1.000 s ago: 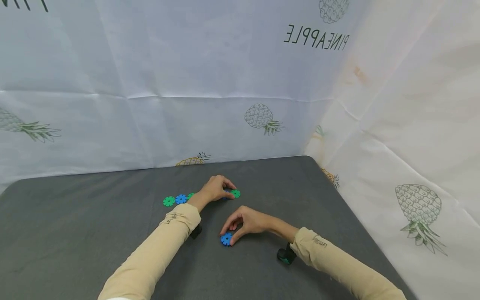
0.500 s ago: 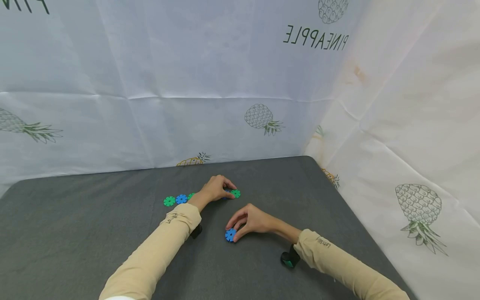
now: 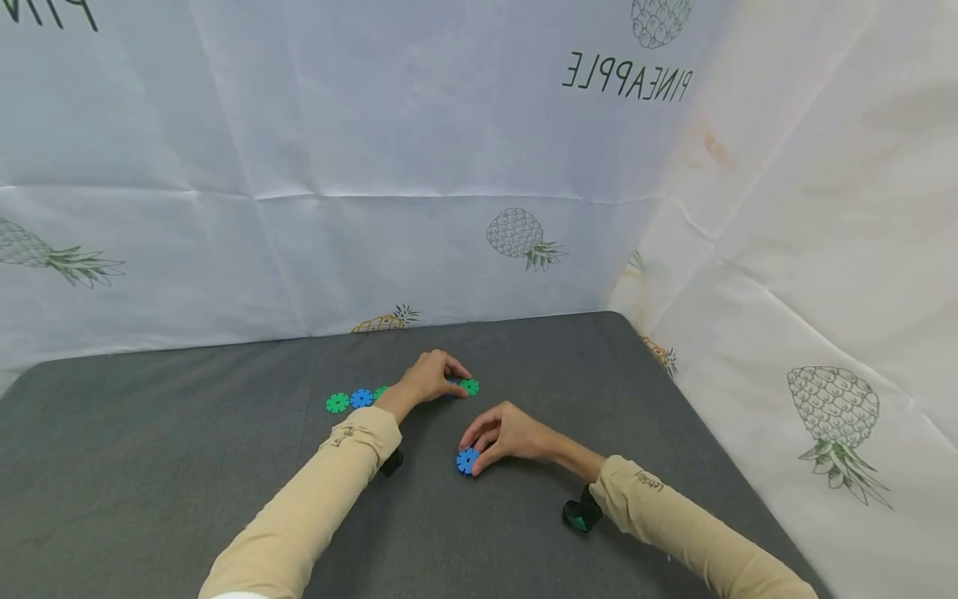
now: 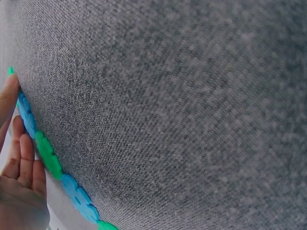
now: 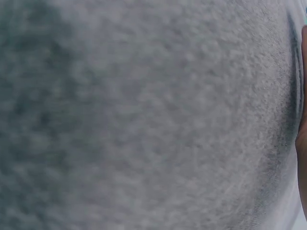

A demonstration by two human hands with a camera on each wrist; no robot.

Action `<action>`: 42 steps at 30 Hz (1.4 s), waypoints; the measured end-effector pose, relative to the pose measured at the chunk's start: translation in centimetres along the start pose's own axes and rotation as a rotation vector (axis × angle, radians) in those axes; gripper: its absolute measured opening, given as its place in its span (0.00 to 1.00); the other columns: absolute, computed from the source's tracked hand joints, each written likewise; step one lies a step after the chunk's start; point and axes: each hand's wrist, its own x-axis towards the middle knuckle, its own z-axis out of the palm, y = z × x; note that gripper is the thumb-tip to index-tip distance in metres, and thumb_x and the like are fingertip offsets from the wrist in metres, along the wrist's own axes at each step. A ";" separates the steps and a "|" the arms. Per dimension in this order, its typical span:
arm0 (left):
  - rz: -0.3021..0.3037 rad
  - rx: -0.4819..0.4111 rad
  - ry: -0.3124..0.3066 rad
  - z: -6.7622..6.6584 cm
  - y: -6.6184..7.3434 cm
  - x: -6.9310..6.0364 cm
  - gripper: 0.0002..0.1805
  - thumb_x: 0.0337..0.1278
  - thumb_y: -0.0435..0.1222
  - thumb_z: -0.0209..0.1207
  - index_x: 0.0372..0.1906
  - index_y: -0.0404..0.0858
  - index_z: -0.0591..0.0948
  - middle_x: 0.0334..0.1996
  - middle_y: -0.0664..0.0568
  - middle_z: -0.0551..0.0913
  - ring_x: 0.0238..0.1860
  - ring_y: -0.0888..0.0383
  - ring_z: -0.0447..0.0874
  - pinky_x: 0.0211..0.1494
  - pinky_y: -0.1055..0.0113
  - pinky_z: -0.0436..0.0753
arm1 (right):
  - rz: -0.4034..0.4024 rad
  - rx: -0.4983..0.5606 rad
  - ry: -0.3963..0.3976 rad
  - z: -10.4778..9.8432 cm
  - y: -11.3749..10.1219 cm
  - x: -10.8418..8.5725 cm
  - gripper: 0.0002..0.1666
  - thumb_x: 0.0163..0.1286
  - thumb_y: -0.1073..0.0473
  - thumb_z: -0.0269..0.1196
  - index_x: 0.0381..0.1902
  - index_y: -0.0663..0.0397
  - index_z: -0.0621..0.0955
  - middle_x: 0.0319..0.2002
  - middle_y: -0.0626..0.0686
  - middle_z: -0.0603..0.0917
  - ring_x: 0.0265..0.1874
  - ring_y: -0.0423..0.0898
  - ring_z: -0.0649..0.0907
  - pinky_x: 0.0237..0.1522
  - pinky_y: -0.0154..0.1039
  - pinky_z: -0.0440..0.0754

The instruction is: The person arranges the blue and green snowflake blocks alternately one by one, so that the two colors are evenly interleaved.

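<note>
Several green and blue notched plastic discs lie in a line on the dark cloth, with a green disc (image 3: 338,403) at the left end, then a blue disc (image 3: 362,398). My left hand (image 3: 427,378) reaches over the line and pinches it near its right end, beside another green disc (image 3: 469,388); the wrist covers its middle. In the left wrist view, the thumb (image 4: 8,96) lies over the far end of the linked discs (image 4: 48,155). Nearer to me, my right hand (image 3: 512,437) pinches a loose blue disc (image 3: 467,461) between thumb and fingers.
Dark grey cloth (image 3: 187,466) covers the table. White sheets printed with pineapples (image 3: 374,150) hang behind and to the right of it. Black wrist devices (image 3: 582,512) sit under both forearms.
My right hand has moved the blue disc a little away from me and to the right, toward the line's right end. The left hand has stayed in place.
</note>
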 end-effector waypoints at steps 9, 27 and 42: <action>-0.007 -0.007 -0.005 0.2 -0.3 0.0 0.13 0.49 0.38 0.71 0.43 0.44 0.88 0.47 0.51 0.84 0.52 0.50 0.79 0.54 0.51 0.78 | 0.007 0.037 -0.078 0.2 -0.1 0.3 0.20 0.54 0.74 0.69 0.47 0.72 0.81 0.42 0.58 0.85 0.37 0.43 0.86 0.42 0.40 0.84; -0.001 -0.006 0.000 0.3 -0.5 0.3 0.13 0.49 0.38 0.71 0.43 0.44 0.88 0.44 0.53 0.86 0.51 0.51 0.79 0.54 0.53 0.78 | 0.014 -0.072 -0.103 0.2 -0.7 0.6 0.22 0.55 0.72 0.70 0.50 0.68 0.82 0.49 0.57 0.82 0.44 0.42 0.83 0.49 0.39 0.81; -0.010 -0.008 -0.002 0.1 -0.1 0.1 0.13 0.49 0.38 0.71 0.43 0.44 0.88 0.44 0.53 0.86 0.52 0.51 0.79 0.55 0.53 0.77 | 0.006 -0.067 0.089 0.8 -0.1 0.6 0.18 0.52 0.70 0.73 0.44 0.65 0.84 0.37 0.55 0.87 0.34 0.42 0.86 0.40 0.40 0.84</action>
